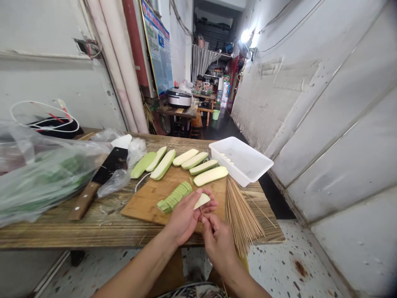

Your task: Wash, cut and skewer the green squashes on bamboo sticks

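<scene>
A pale green vegetable slice [202,200] rests in my left hand [186,217], whose fingers curl around it above the cutting board [145,201]. Just to the right and below, my right hand [218,238] pinches a thin wooden skewer [201,212] whose tip points at the slice; the contact point is hidden by fingers. A row of cut slices [175,196] lies on the board left of my hands. Several halved green vegetables [211,176] lie along the board's far edge. Loose skewers [243,215] fan out to the board's right.
A white plastic tray [256,162] with a few slices stands at the table's back right. At left, a cleaver [111,167] with a wooden handle lies beside a plastic bag [40,174] of greens. Farther back, a person sits at another table [178,111].
</scene>
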The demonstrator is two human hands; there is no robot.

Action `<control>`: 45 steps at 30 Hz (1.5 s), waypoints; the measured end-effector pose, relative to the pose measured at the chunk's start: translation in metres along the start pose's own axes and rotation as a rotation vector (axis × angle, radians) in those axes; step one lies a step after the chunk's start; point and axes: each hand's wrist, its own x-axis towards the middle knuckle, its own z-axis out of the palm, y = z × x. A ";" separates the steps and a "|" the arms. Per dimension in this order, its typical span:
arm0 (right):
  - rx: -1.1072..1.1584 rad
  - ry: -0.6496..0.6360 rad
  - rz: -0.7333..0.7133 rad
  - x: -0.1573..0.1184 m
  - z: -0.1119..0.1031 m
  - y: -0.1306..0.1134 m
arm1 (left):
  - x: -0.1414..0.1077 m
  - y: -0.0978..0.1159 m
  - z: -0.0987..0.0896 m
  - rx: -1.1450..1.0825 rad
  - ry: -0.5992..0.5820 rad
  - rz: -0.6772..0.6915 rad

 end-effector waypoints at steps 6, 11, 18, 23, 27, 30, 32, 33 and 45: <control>0.000 -0.062 0.019 -0.003 0.003 0.011 | 0.013 0.004 -0.013 -0.098 0.080 0.033; -0.041 -0.088 -0.033 -0.009 0.000 0.015 | 0.013 -0.005 -0.017 -0.081 0.116 0.018; -0.037 -0.058 0.014 -0.007 -0.002 0.029 | 0.005 -0.031 -0.011 0.018 -0.011 -0.128; -0.055 0.019 0.056 -0.010 -0.014 0.048 | 0.027 -0.010 -0.041 0.594 0.187 0.307; -0.051 0.022 0.076 -0.012 -0.021 0.056 | 0.058 0.014 -0.062 1.589 0.422 0.505; -0.078 0.005 0.076 -0.014 -0.024 0.056 | 0.077 0.016 -0.062 1.947 0.442 0.291; -0.095 -0.005 0.080 -0.016 -0.026 0.056 | 0.087 0.013 -0.060 2.034 0.414 0.218; -0.100 -0.007 0.083 -0.016 -0.026 0.056 | 0.091 0.011 -0.060 2.058 0.399 0.209; -0.101 -0.004 0.088 -0.018 -0.034 0.057 | 0.094 0.005 -0.053 2.165 0.256 0.312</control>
